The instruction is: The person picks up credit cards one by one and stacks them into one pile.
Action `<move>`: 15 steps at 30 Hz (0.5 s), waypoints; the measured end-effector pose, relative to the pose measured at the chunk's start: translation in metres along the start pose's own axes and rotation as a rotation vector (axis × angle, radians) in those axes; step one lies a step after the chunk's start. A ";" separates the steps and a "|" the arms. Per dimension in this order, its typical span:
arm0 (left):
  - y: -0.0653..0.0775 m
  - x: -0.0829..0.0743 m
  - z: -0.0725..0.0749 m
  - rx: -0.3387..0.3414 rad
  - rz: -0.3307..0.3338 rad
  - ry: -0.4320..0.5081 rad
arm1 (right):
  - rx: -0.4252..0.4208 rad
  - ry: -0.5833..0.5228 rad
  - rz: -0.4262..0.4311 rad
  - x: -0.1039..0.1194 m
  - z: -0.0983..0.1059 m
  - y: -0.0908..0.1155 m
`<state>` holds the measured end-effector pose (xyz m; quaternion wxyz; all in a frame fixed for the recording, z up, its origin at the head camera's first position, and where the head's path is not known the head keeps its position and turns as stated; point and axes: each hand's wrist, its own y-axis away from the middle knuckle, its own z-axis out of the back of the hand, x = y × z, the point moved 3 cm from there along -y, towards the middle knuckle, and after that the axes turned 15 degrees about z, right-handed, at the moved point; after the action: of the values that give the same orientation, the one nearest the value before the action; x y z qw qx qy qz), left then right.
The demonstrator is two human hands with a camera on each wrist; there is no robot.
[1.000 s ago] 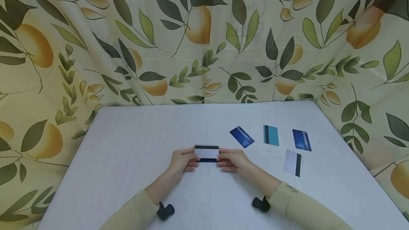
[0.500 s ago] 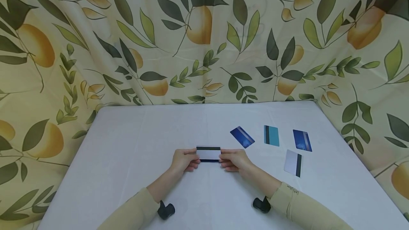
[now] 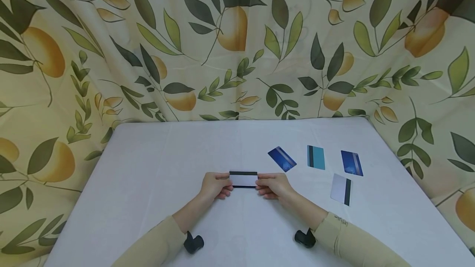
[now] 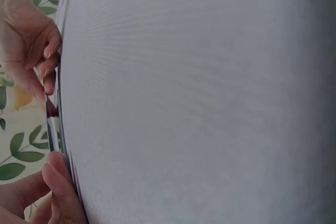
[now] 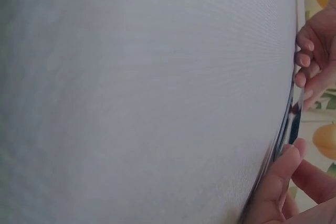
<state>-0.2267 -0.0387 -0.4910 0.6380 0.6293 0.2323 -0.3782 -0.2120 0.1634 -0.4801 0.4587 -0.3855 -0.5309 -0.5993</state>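
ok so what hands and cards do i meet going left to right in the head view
Left hand, held striped card, slanted blue card, teal card, rightmost blue card. Left out for sideways overlap: right hand, loose white card.

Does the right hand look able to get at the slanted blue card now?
Probably yes, after letting go: the right hand grips a white striped card, but nothing blocks its way to the slanted blue card close beyond.

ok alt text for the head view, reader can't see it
A left hand and right hand hold a dark-banded white card at a white table; two blue cards, a teal card and another white card lie to the right.
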 end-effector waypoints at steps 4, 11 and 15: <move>0.000 0.000 -0.001 -0.004 -0.013 -0.013 | -0.001 0.003 0.006 0.000 0.001 0.000; -0.002 0.000 0.000 -0.025 -0.007 -0.012 | 0.004 0.014 0.017 -0.002 0.001 -0.002; -0.002 0.001 0.000 -0.031 0.004 -0.004 | 0.007 0.028 0.028 -0.004 0.000 -0.003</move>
<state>-0.2275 -0.0385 -0.4925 0.6490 0.6188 0.2356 -0.3746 -0.2143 0.1642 -0.4847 0.4757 -0.3828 -0.5213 -0.5962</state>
